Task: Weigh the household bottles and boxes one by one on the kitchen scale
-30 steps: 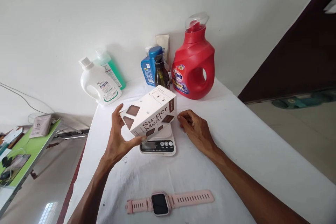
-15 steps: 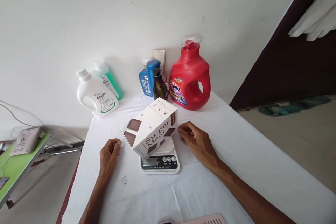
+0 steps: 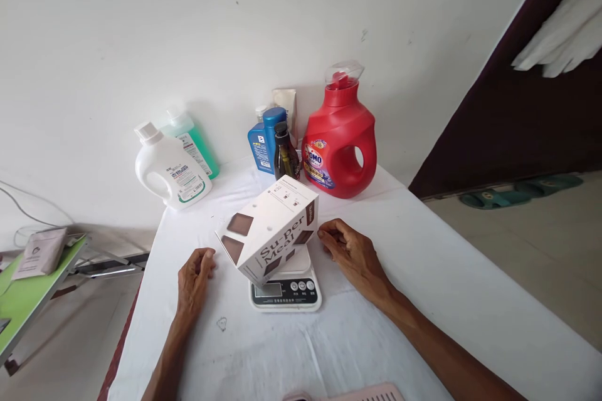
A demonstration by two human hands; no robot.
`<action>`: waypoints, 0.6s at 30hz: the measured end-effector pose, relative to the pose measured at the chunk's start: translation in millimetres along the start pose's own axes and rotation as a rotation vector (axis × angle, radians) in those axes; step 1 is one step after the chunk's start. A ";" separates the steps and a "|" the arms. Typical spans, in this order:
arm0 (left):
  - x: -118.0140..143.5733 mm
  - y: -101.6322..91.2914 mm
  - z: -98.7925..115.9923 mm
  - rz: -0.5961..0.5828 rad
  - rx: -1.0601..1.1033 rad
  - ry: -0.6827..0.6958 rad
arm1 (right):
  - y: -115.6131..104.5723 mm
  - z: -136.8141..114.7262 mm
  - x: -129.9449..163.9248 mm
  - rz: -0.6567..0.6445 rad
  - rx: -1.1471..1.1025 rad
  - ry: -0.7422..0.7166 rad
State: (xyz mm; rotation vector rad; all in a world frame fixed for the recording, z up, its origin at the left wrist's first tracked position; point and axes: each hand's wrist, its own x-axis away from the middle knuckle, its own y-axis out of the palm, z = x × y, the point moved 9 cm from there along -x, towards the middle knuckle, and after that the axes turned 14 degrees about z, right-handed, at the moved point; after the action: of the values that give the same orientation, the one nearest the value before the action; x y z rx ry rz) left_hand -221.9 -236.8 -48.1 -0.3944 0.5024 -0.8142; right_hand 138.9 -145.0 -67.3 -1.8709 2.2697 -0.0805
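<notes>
A white cardboard box (image 3: 270, 213) printed "Su-per Meal" sits askew on a white digital kitchen scale (image 3: 286, 302), overhanging its platform. It covers most of the platform and part of the scale's display panel. My left hand (image 3: 194, 272) rests on the cloth left of the box, apart from it, fingers loosely curled and nothing visible in them. Close to the box's right end is my right hand (image 3: 350, 250), its thumb and fingers curled together. A narrow gap seems to separate its fingertips from the box, and nothing shows in its grasp.
Behind the box stand a red OMO detergent jug (image 3: 341, 138), a dark pump bottle (image 3: 286, 153) and a blue bottle (image 3: 263, 144). A white jug (image 3: 174, 169) and a green bottle (image 3: 204, 147) are at the back left. A pink slotted object (image 3: 371, 393) lies at the front edge.
The view has shifted very slightly. Both hands, the box and the scale keep the same positions relative to each other.
</notes>
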 end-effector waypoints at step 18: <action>9.6 -12.1 112.7 -0.218 0.243 0.164 | -20.1 -33.6 10.3 -0.094 0.058 -0.003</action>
State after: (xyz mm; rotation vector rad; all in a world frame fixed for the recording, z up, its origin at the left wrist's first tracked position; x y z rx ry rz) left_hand -159.8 -235.9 47.2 -0.1595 0.5113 -1.1115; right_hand 150.2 -161.8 -32.3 -1.9460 2.1535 -0.1558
